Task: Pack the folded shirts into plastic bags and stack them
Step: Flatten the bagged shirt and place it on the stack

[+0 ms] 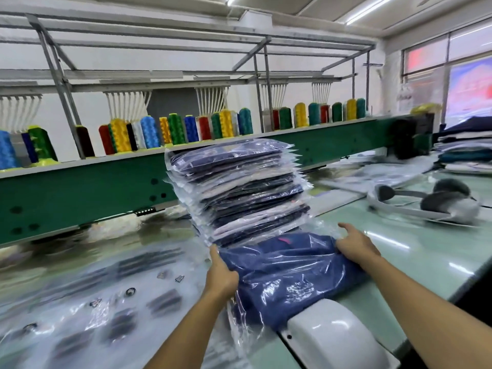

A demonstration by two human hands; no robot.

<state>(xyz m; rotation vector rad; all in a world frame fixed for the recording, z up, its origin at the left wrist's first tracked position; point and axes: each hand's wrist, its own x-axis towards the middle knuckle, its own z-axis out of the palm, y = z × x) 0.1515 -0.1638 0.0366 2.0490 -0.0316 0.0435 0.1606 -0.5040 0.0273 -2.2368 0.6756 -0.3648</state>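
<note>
A folded navy shirt in a clear plastic bag (pixel 290 272) lies in front of me, over the table edge and a white rounded cover. My left hand (pixel 222 272) grips its left side, thumb on top. My right hand (pixel 355 245) holds its far right corner, fingers spread over the plastic. Just behind it stands a tall, leaning stack of bagged shirts (pixel 239 190), dark and light ones alternating.
Empty printed plastic bags (pixel 106 288) lie spread at the left. A green machine beam (pixel 80 193) with coloured thread cones (pixel 173 129) runs behind. A white headset (pixel 426 203) lies on the pale green table (pixel 399 251); more folded garments (pixel 466 153) are piled far right. A white rounded cover (pixel 332 334) sits below.
</note>
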